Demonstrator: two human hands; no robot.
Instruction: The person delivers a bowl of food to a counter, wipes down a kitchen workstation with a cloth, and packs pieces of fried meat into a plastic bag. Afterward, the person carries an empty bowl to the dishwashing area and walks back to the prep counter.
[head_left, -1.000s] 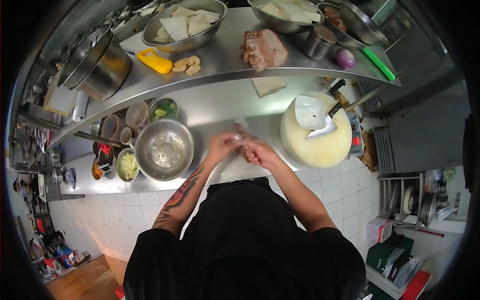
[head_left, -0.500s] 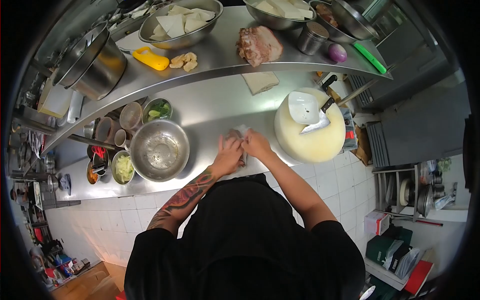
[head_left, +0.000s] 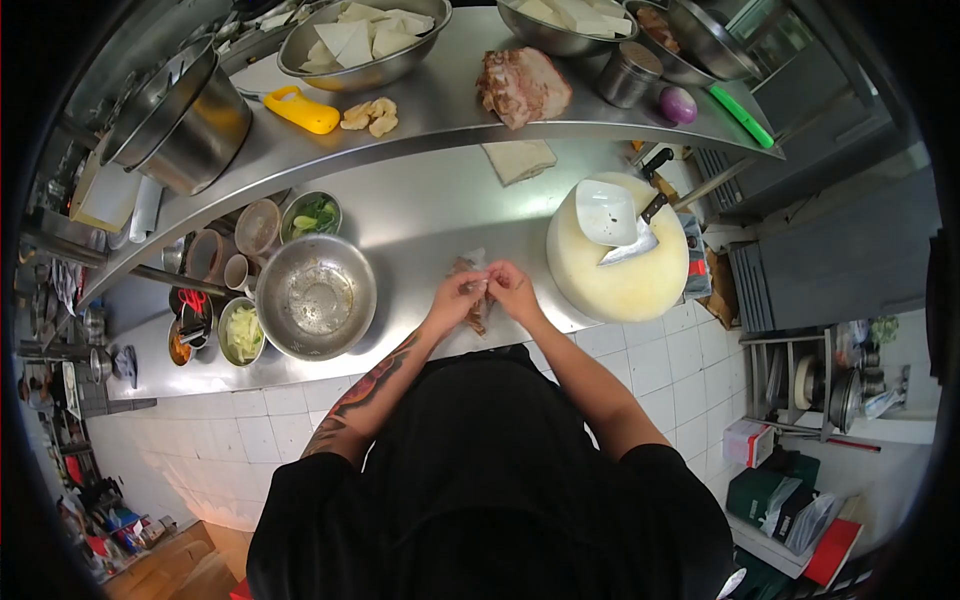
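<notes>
My left hand (head_left: 457, 298) and my right hand (head_left: 511, 286) meet over the steel counter, fingertips pinched together on a clear plastic bag (head_left: 474, 258). Brownish contents of the bag show below the fingers, near the counter's front edge. What the fingertips pinch is small and partly hidden, but it looks like the bag's plastic. Left of my hands is a wide steel bowl (head_left: 316, 297) with a wet inside. To the right, a round cutting board (head_left: 617, 275) carries a white dish (head_left: 606, 212) and a cleaver (head_left: 632, 246).
Above the counter, a steel shelf (head_left: 430, 133) holds a meat slab (head_left: 522, 88), a yellow peeler-like tool (head_left: 303, 111), ginger (head_left: 371, 116), a purple onion (head_left: 678, 105) and large bowls. A folded cloth (head_left: 519, 161) lies behind my hands. Small vegetable bowls (head_left: 242, 332) stand left.
My left hand has lifted off the bag, where it lay spread half a second ago, and now pinches beside my right. More of the brownish contents shows.
</notes>
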